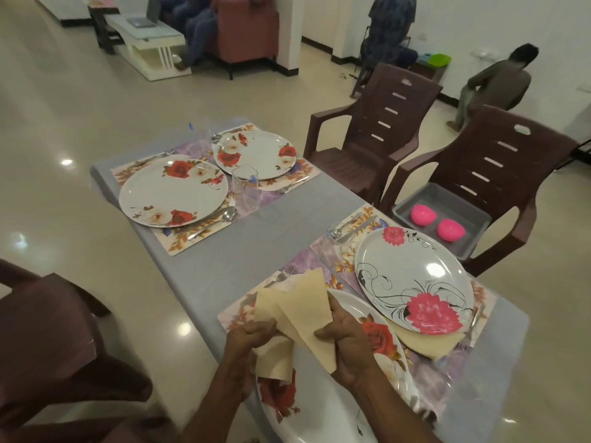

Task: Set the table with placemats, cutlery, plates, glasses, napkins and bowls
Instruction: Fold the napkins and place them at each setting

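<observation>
Both hands, left hand (252, 334) and right hand (345, 340), fingers curled tight, pinching beige napkin (300, 311). I judge it light, limp; best gripped at corners beyond fingers.

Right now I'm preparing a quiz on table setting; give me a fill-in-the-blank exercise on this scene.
1. Both hands, left hand and right hand, hold a beige ____.
2. The grey tub on the chair holds two ____ bowls.
3. The table holds ____ plates.

Missing words: napkin; pink; four
</observation>
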